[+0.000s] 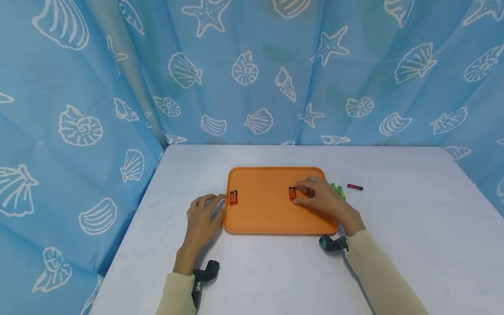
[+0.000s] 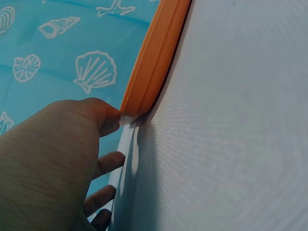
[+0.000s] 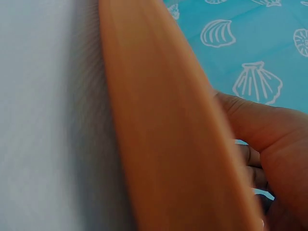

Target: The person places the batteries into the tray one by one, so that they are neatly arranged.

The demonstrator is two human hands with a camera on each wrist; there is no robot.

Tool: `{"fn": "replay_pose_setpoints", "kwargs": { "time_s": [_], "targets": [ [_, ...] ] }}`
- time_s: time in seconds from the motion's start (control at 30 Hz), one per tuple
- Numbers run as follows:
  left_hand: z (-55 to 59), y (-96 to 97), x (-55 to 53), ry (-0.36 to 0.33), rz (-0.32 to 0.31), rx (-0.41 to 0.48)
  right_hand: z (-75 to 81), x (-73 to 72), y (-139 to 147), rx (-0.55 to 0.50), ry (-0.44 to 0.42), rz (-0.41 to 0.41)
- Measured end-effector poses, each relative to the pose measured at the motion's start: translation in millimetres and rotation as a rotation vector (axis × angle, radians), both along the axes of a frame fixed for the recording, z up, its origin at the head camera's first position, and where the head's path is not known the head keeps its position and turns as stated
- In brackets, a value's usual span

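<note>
An orange tray point(image 1: 261, 205) lies on the white table, its side wall point(image 2: 156, 57) close up in the left wrist view. My right hand point(image 1: 327, 199) reaches over the tray's right part, thumb and forefinger at the two ends of the right one of two red batteries point(image 1: 292, 194). In the right wrist view the tray's wall point(image 3: 159, 115) hides the fingertips of that hand point(image 3: 284, 149). My left hand point(image 1: 202, 223) touches the tray's left edge with its fingers loosely spread. Just inside that edge stand two more red batteries point(image 1: 234, 197), side by side.
Green batteries point(image 1: 341, 192) lie just right of the tray, partly hidden behind my right hand. Farther right, a dark red battery point(image 1: 355, 187) lies on the white tablecloth point(image 1: 413, 218). A blue shell-patterned curtain point(image 1: 275, 78) hangs behind and to the left of the table.
</note>
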State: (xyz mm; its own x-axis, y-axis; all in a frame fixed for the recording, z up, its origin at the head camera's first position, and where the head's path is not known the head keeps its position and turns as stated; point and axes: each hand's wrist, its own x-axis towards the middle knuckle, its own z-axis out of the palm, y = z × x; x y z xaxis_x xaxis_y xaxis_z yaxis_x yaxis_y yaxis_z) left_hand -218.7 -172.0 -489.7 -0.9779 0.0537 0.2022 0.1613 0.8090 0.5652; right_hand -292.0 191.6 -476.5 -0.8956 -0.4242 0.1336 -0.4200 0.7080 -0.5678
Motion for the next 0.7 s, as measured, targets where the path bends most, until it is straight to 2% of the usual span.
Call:
{"fn": "replay_pose_setpoints", "kwargs": {
  "time_s": [0.13,0.43,0.7],
  "targets": [
    [-0.1,-0.4,-0.9,-0.006,-0.001,0.006,-0.4,-3.4,-6,-0.034,-0.008,0.040],
    [0.4,1.3,-1.1,-0.015,0.003,0.006,-3.8,-7.3,-18,-0.025,-0.022,0.035],
    [1.6,0.4,-1.4,-0.022,0.012,0.007,-4.0,-12.6,-30,-0.035,-0.016,0.083]
  ]
}}
